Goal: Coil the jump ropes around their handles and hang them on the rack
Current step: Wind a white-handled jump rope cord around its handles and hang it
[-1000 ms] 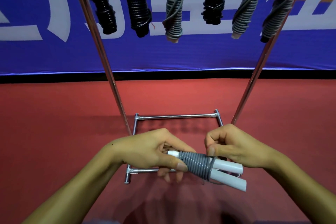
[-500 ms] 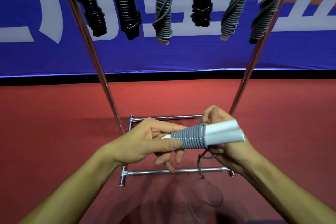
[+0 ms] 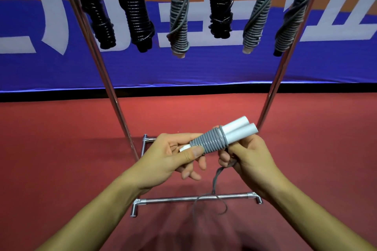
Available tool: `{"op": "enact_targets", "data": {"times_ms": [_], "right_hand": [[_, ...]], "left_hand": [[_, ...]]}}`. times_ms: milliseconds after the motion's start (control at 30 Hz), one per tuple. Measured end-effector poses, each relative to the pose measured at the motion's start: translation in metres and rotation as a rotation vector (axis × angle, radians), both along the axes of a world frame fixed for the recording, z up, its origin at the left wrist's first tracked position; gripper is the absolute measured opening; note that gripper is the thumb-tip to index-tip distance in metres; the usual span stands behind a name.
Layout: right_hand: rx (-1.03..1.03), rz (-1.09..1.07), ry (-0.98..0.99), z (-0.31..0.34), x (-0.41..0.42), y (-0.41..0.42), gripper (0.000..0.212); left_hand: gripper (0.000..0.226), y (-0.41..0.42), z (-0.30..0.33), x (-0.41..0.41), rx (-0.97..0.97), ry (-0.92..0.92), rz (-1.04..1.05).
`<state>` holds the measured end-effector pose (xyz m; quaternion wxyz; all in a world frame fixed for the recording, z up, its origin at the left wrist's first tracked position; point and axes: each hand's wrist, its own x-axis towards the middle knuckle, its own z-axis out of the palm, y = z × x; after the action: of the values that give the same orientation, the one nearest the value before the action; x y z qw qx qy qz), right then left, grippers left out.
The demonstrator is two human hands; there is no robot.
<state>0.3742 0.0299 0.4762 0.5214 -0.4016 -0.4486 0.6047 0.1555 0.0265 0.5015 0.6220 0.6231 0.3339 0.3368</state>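
Note:
A grey jump rope (image 3: pixel 212 141) is partly coiled around its two white handles (image 3: pixel 239 131), which lie side by side and point up to the right. My left hand (image 3: pixel 173 157) grips the lower left end of the handles, thumb on the coil. My right hand (image 3: pixel 247 158) is under the handles' right part and pinches the loose grey rope tail (image 3: pixel 216 179), which hangs down in a loop toward the floor. Above, several coiled ropes, black and grey, hang from the chrome rack (image 3: pixel 102 63).
The rack's two slanted chrome posts frame my hands, the right post (image 3: pixel 279 71) just behind the handles. Its base bars (image 3: pixel 193 198) lie on the red floor below my hands. A blue and white banner (image 3: pixel 183 67) runs along the back.
The handles tilted from pointing down-right to up-right. Another turn was laid on the coil. My right hand came off the top and went underneath, and the loose tail now hangs below.

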Motion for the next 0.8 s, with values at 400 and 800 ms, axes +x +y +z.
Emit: {"op": "enact_targets", "data": {"times_ms": [400, 800], "right_hand": [[-0.111, 0.028, 0.144, 0.005, -0.005, 0.000, 0.030], [-0.170, -0.072, -0.010, 0.013, -0.004, -0.006, 0.049]], "left_hand": [[0.033, 0.005, -0.009, 0.010, 0.010, 0.028, 0.177], [0.035, 0.000, -0.018, 0.016, 0.294, 0.281, 0.295]]}}
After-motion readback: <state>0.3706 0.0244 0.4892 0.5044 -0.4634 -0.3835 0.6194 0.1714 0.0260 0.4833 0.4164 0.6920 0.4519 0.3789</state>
